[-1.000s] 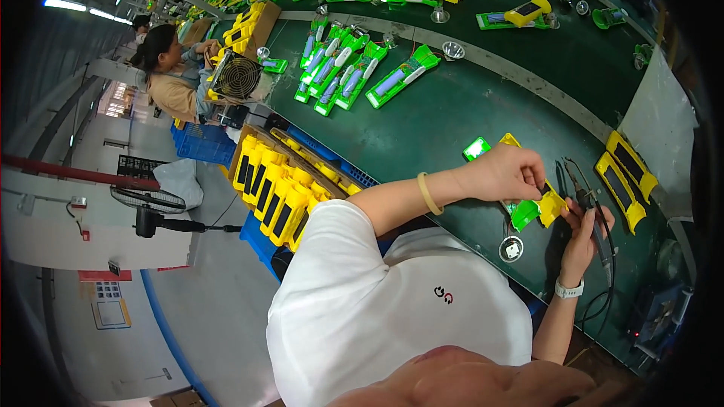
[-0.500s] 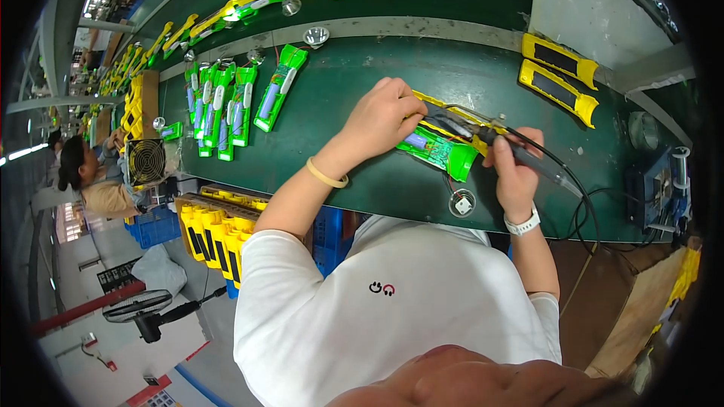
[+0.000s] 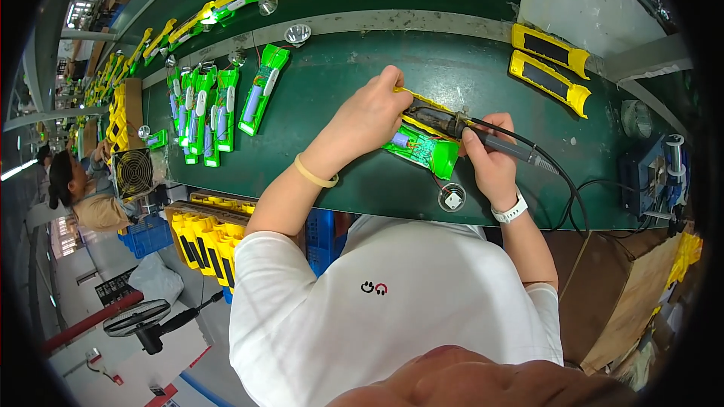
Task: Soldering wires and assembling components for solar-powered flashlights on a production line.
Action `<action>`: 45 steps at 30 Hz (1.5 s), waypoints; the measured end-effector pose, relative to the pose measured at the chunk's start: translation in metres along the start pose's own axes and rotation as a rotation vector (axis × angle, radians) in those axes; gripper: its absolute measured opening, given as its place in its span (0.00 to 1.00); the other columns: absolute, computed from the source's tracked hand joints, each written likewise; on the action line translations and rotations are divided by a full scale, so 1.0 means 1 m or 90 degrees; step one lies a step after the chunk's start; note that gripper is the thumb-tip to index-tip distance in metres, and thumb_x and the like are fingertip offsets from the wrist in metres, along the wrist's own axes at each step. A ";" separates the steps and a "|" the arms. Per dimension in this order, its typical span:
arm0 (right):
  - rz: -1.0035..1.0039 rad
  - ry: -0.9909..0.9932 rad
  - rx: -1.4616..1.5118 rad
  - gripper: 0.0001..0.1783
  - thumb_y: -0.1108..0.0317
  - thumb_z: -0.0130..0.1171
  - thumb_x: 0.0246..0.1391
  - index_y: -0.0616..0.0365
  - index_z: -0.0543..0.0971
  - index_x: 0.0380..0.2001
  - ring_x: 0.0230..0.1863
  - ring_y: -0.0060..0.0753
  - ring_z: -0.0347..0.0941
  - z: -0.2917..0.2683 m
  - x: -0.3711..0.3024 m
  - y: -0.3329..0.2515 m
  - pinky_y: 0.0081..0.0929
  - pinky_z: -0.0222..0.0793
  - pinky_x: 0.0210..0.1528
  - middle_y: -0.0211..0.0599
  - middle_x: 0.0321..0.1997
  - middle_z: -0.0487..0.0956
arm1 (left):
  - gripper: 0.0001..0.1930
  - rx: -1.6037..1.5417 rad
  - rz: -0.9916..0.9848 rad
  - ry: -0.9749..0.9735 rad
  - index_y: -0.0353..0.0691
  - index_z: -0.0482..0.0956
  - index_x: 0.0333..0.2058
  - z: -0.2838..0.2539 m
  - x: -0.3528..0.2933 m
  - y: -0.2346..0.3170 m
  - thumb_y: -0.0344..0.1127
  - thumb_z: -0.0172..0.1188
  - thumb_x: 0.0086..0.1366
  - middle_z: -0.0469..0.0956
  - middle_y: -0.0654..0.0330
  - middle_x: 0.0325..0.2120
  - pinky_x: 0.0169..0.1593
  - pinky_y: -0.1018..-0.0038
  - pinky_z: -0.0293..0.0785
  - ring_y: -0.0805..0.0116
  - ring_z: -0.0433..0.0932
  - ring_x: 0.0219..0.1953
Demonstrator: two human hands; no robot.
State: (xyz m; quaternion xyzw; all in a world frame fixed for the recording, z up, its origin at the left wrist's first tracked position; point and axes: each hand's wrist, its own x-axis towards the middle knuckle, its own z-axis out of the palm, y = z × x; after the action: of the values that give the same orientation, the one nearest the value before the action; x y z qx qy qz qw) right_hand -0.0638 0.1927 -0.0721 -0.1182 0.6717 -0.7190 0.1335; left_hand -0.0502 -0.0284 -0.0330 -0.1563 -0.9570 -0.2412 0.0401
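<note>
My right hand [image 3: 494, 169] grips the dark handle of a soldering iron [image 3: 514, 150], its tip end pointing left over a yellow casing half [image 3: 416, 97]. At the casing's left end my left hand [image 3: 368, 117] is closed, thumb and fingers pinched on its edge; any wire between the fingertips is hidden. Close in front of the yellow half lies a green casing half [image 3: 441, 160] with a circuit board and a purple battery cell [image 3: 400, 139]. Thin wires run from it to a round clear reflector with a white square piece [image 3: 452, 198] near the table edge.
Several green casings with cells [image 3: 200, 113] lie at left on the green table [image 3: 332, 56]. Two yellow casing halves [image 3: 548, 83] sit at far right. A blue soldering station [image 3: 652, 181] stands at right, the iron's cable looping nearby. A small fan [image 3: 134, 172] and another person are at left.
The whole view has shifted slightly, so things appear further left. The soldering iron remains in my right hand over the yellow casing half, and my left hand keeps its pinch.
</note>
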 end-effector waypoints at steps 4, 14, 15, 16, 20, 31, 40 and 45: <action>0.013 -0.010 0.012 0.12 0.75 0.55 0.52 0.58 0.62 0.35 0.24 0.18 0.69 0.000 0.001 0.001 0.14 0.65 0.27 0.30 0.26 0.71 | 0.05 0.011 -0.002 0.004 0.33 0.74 0.26 0.000 -0.001 0.000 0.21 0.55 0.47 0.67 0.52 0.36 0.38 0.66 0.73 0.54 0.73 0.35; 0.025 0.020 0.043 0.12 0.74 0.55 0.54 0.60 0.62 0.37 0.24 0.19 0.69 0.004 0.003 -0.002 0.16 0.65 0.27 0.30 0.26 0.71 | 0.04 0.041 -0.007 -0.011 0.33 0.73 0.26 0.002 0.001 0.002 0.21 0.55 0.48 0.67 0.52 0.36 0.38 0.67 0.72 0.55 0.72 0.34; 0.002 0.026 0.094 0.12 0.73 0.54 0.55 0.59 0.62 0.38 0.22 0.19 0.69 0.004 0.002 0.001 0.15 0.64 0.24 0.31 0.25 0.72 | 0.04 0.041 -0.004 -0.011 0.33 0.73 0.26 0.002 0.001 0.002 0.21 0.55 0.48 0.67 0.52 0.36 0.38 0.67 0.72 0.55 0.72 0.34; 0.007 0.023 0.094 0.12 0.72 0.53 0.56 0.58 0.62 0.39 0.21 0.19 0.69 -0.001 -0.001 -0.004 0.14 0.62 0.22 0.32 0.25 0.72 | 0.05 0.037 -0.010 -0.019 0.32 0.74 0.26 0.001 0.001 0.003 0.22 0.54 0.48 0.67 0.52 0.36 0.40 0.66 0.72 0.55 0.72 0.36; -0.040 0.197 0.070 0.10 0.63 0.48 0.60 0.55 0.62 0.40 0.18 0.18 0.67 -0.061 -0.007 -0.009 0.13 0.58 0.18 0.35 0.23 0.74 | 0.06 0.040 -0.022 -0.021 0.32 0.75 0.27 0.001 0.000 0.005 0.22 0.54 0.48 0.67 0.52 0.36 0.42 0.66 0.72 0.55 0.72 0.37; -0.133 0.212 0.153 0.16 0.59 0.44 0.62 0.56 0.61 0.48 0.43 0.39 0.74 -0.171 0.022 0.010 0.35 0.68 0.49 0.47 0.48 0.71 | 0.07 0.034 -0.024 -0.025 0.36 0.76 0.31 -0.005 0.004 0.007 0.25 0.58 0.51 0.69 0.53 0.39 0.40 0.68 0.72 0.57 0.73 0.38; -0.071 0.155 0.267 0.15 0.57 0.39 0.64 0.51 0.57 0.49 0.48 0.44 0.72 -0.105 -0.016 0.007 0.39 0.71 0.45 0.44 0.45 0.71 | 0.12 0.030 0.221 -0.024 0.42 0.77 0.33 -0.014 0.016 -0.024 0.33 0.62 0.47 0.71 0.54 0.47 0.54 0.63 0.64 0.55 0.67 0.52; -0.080 0.162 0.211 0.15 0.57 0.39 0.64 0.51 0.58 0.49 0.50 0.47 0.71 -0.100 -0.018 0.014 0.41 0.70 0.48 0.45 0.48 0.71 | 0.20 -0.112 0.213 -0.135 0.45 0.72 0.37 -0.014 -0.035 -0.012 0.35 0.67 0.43 0.68 0.51 0.48 0.55 0.60 0.61 0.49 0.65 0.53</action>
State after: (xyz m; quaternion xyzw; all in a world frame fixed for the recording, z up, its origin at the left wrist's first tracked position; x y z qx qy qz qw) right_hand -0.0811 0.2919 -0.0928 -0.0446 0.5474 -0.8355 0.0199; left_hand -0.0204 -0.0549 -0.0316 -0.3405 -0.8918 -0.2959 -0.0347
